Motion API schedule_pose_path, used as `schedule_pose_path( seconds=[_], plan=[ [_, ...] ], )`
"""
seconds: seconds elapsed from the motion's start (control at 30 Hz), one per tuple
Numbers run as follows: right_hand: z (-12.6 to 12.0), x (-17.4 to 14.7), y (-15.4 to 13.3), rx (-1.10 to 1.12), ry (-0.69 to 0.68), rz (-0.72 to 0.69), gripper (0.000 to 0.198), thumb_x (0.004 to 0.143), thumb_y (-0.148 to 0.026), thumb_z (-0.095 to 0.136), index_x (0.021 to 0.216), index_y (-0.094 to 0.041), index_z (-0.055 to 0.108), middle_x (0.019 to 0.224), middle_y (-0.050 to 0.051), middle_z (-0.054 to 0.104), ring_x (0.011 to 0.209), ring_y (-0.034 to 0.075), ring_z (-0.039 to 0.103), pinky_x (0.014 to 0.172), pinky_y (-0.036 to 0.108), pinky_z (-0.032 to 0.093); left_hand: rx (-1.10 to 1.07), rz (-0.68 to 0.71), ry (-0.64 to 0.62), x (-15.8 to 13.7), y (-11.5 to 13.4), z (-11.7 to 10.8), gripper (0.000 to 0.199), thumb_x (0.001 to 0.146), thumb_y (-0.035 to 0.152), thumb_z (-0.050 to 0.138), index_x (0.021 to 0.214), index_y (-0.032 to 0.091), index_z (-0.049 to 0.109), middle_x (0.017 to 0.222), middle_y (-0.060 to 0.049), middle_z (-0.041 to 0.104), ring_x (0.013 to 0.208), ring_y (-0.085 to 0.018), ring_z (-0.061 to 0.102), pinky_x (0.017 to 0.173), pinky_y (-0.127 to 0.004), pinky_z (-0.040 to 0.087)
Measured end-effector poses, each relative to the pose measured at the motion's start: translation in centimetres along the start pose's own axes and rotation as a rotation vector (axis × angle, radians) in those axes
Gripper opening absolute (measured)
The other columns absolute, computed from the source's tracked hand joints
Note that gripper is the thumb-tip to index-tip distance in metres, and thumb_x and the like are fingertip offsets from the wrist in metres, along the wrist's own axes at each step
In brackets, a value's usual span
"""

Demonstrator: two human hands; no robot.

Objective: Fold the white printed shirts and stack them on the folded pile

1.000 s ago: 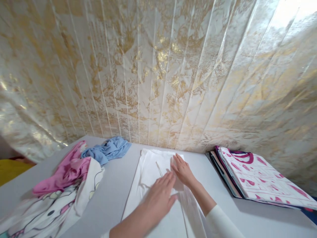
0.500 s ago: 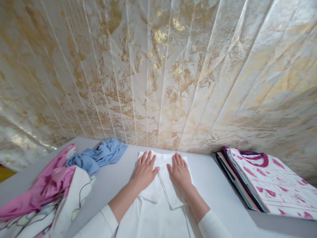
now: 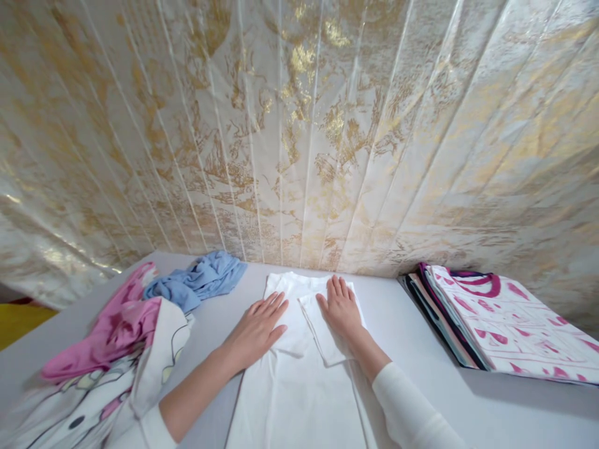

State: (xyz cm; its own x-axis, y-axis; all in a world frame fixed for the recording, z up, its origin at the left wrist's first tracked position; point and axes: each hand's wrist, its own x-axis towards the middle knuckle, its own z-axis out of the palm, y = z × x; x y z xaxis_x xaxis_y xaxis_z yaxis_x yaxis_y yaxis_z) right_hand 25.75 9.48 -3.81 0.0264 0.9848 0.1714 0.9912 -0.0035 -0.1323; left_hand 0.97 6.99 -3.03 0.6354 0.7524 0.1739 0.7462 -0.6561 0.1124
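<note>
A white garment (image 3: 304, 399) lies lengthwise in front of me, its sides and sleeves turned inward over its body. My left hand (image 3: 257, 330) rests palm down along its left edge, fingers stretched out over the folded part. Near the top right of the garment, my right hand (image 3: 341, 305) lies flat on a folded sleeve, fingers extended and pointing away from me. Neither hand grips the cloth.
A folded stack of clothes, topped by a white shirt with pink print (image 3: 519, 330), sits at the right. Crumpled at the left are a blue garment (image 3: 196, 280), a pink cloth (image 3: 121, 330) and a white patterned cloth (image 3: 88, 405). Behind the surface hangs a gold-patterned curtain (image 3: 299, 156).
My left hand has slid from the garment's top toward me and to the left edge. My right hand stays near the top right. The view has shifted slightly.
</note>
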Motion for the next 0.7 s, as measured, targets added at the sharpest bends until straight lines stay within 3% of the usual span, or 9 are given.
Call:
schedule_pose_path(
  seconds=[0.1,0.23,0.33,0.4,0.5,0.7],
  plan=[
    [-0.4,-0.1,-0.2,0.071,0.036,-0.018,0.058,0.096,-0.037,0.042,0.142,-0.001,0.040,0.153,0.022,0.031,0.144,0.034,0.021,0.114,0.051,0.018,-0.024,0.005,-0.005,-0.3,0.1,-0.1,0.050,0.101,0.040,0.036,0.147,0.019,0.034,0.156,-0.007,0.026,0.145,-0.020,0.019,0.114,-0.040,0.022],
    [-1.8,-2.1,-2.3,0.233,0.073,-0.223,0.045,0.092,-0.029,0.050,0.133,-0.013,0.050,0.142,0.017,0.048,0.137,0.030,0.035,0.109,0.047,0.032,-0.064,-0.008,0.013,0.0,0.0,-0.5,0.048,0.102,0.034,0.032,0.147,0.019,0.033,0.155,-0.006,0.030,0.144,-0.015,0.023,0.113,-0.034,0.026],
    [-2.8,-4.8,-4.9,0.412,0.050,-0.449,0.034,0.087,-0.020,0.054,0.121,-0.021,0.057,0.119,0.008,0.062,0.113,0.022,0.053,0.097,0.036,0.043,-0.091,-0.055,0.055,-0.1,-0.6,-1.4,0.049,0.101,0.022,0.024,0.150,0.017,0.026,0.156,-0.007,0.027,0.144,-0.012,0.021,0.114,-0.033,0.025],
    [-3.2,-6.2,-6.4,0.553,0.027,-0.548,0.033,0.081,-0.010,0.056,0.111,-0.022,0.061,0.104,0.006,0.063,0.098,0.020,0.056,0.088,0.035,0.046,-0.115,-0.099,0.063,-0.3,-1.1,-1.9,0.055,0.096,0.012,0.025,0.150,0.015,0.024,0.157,-0.007,0.025,0.145,-0.013,0.019,0.115,-0.035,0.023],
    [-3.1,-7.3,-7.7,0.600,-0.038,-0.544,0.033,0.074,-0.003,0.058,0.101,-0.021,0.064,0.089,0.003,0.061,0.083,0.019,0.055,0.078,0.031,0.045,-0.139,-0.139,0.014,-0.7,-1.6,-2.0,0.060,0.090,0.007,0.029,0.149,0.014,0.028,0.156,-0.008,0.027,0.144,-0.015,0.021,0.115,-0.037,0.024],
    [-2.1,-7.4,-7.9,0.481,-0.046,-0.552,0.028,0.081,-0.003,0.056,0.099,-0.023,0.067,0.083,0.002,0.062,0.079,0.018,0.057,0.074,0.029,0.040,-0.124,-0.149,-0.060,-0.7,-1.8,-1.0,0.052,0.095,0.015,0.028,0.146,0.016,0.034,0.155,-0.008,0.029,0.144,-0.016,0.022,0.115,-0.040,0.022]
  ],
)
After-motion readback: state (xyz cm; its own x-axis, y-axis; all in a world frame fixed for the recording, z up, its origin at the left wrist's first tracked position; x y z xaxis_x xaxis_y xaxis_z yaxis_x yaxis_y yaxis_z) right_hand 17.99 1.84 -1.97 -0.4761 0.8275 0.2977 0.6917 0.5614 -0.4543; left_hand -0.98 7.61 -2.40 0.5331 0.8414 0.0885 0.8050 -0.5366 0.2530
